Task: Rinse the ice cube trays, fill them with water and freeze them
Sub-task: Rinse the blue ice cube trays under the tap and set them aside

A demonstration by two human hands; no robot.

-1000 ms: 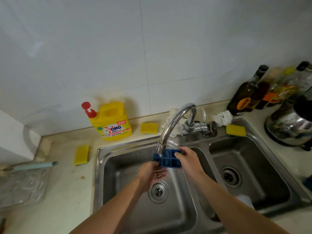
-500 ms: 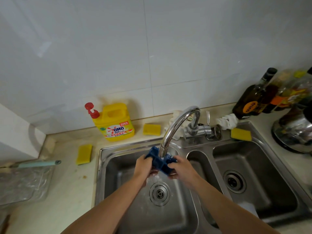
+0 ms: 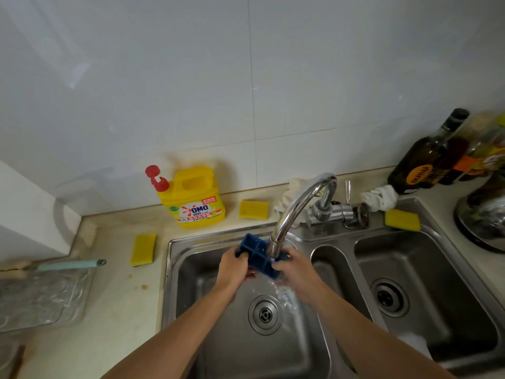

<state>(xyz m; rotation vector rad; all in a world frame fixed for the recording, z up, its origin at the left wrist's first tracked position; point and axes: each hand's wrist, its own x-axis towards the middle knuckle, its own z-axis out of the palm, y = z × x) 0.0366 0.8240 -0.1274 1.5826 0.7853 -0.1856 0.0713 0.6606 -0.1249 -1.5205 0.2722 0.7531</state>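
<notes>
Up came our left hand [image 3: 232, 272] onto the blue ice cube tray [image 3: 257, 259], and we tipped it under the spout.

Both hands gripped it, fingers curled over its ends: our right hand [image 3: 296, 272] took the near-right end, the left took the far-left. We held the tray over the left basin of the sink [image 3: 175, 280], just beneath the faucet [image 3: 299, 206]. Its long axis ran diagonally between the hands, and the near end looked dipped. Water [image 3: 285, 296] spilled off that low end toward the drain. To fill it, we judged, that axis had to come level, and neither hand sat clearly nearer.
</notes>
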